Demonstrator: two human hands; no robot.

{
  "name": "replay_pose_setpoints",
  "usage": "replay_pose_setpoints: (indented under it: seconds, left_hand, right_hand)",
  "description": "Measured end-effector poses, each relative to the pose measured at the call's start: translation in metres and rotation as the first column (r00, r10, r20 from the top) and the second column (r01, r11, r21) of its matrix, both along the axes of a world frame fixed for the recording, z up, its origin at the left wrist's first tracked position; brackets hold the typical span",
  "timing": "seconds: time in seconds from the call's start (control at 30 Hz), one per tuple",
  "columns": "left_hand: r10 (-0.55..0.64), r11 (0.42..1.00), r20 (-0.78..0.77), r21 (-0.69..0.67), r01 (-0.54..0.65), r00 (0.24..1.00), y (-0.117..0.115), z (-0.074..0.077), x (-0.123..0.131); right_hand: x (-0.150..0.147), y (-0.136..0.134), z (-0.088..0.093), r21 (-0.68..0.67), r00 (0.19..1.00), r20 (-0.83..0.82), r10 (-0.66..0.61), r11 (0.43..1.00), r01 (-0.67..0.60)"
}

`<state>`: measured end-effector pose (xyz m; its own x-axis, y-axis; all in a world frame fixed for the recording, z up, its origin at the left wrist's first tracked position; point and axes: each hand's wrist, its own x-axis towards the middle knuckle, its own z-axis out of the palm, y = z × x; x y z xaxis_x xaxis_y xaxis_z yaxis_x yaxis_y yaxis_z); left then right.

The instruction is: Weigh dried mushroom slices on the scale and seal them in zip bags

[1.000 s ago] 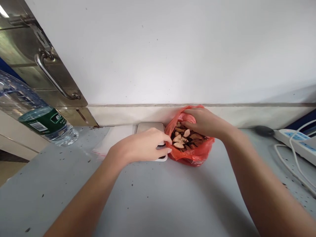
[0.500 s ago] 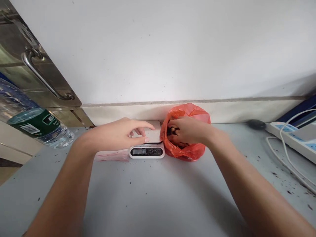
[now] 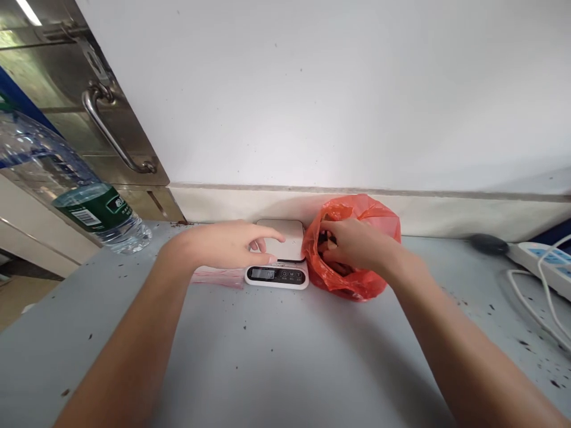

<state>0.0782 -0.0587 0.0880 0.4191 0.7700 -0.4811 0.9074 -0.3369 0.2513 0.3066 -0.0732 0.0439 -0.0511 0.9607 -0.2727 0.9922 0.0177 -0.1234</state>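
Observation:
My left hand (image 3: 227, 244) is held with fingers apart over the left side of a small white digital scale (image 3: 292, 235); nothing is in its grip. The scale's lit display (image 3: 263, 274) and its buttons face me. Beside the scale, touching its right edge, stands a red plastic bag (image 3: 357, 285) with its mouth open. My right hand (image 3: 357, 241) reaches into that mouth, fingers curled among dark brown dried pieces (image 3: 341, 268). Its fingertips are partly hidden, and what they pinch is too small to name.
Clear plastic bags with pink-red edges (image 3: 218, 276) lie left of the scale. A large water bottle (image 3: 102, 208) with a green label stands at the left. On the right are a white power strip (image 3: 546, 261), its cable and a black oval object (image 3: 488, 244). A white wall rises behind.
The camera has turned slightly left, so everything sits farther right in view. My left hand still hovers over the scale, and my right hand is still inside the red bag with its fingers shifted slightly.

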Motion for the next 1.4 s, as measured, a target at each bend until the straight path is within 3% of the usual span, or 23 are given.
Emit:
replay_pose_setpoints:
  seconds: [0.2, 0.37, 0.53, 0.8, 1.07, 1.4]
  left_hand:
    - [-0.020, 1.000, -0.008, 0.011, 0.020, 1.000, 0.002, -0.001, -0.004]
    - [-0.037, 0.999, 0.013, 0.009, 0.037, 0.999, 0.006, -0.005, -0.008]
    - [-0.004, 1.000, 0.015, -0.009, 0.004, 1.000, 0.008, -0.007, -0.011]
    - [-0.019, 1.000, 0.009, -0.013, 0.019, 1.000, 0.006, -0.006, -0.009]
    - [-0.032, 0.999, 0.025, -0.017, 0.032, 0.999, 0.007, -0.009, -0.010]
    - [-0.020, 1.000, 0.015, -0.016, 0.020, 1.000, 0.006, -0.006, -0.011]
  right_hand:
    - [0.026, 0.007, 0.005, 0.010, 0.989, -0.143, 0.041, 0.999, -0.040]
    - [0.044, 0.006, 0.016, 0.073, 0.961, -0.266, -0.069, 0.993, 0.092]
    - [0.044, 0.001, 0.025, 0.049, 0.942, -0.304, -0.143, 0.985, 0.166]
    - [0.036, 0.001, 0.021, 0.103, 0.959, -0.273, -0.077, 0.989, 0.109]
    - [0.029, 0.006, 0.001, 0.083, 0.989, -0.149, 0.011, 0.997, 0.002]
    - [0.030, 0.006, -0.003, 0.022, 0.996, -0.083, -0.023, 0.999, 0.025]
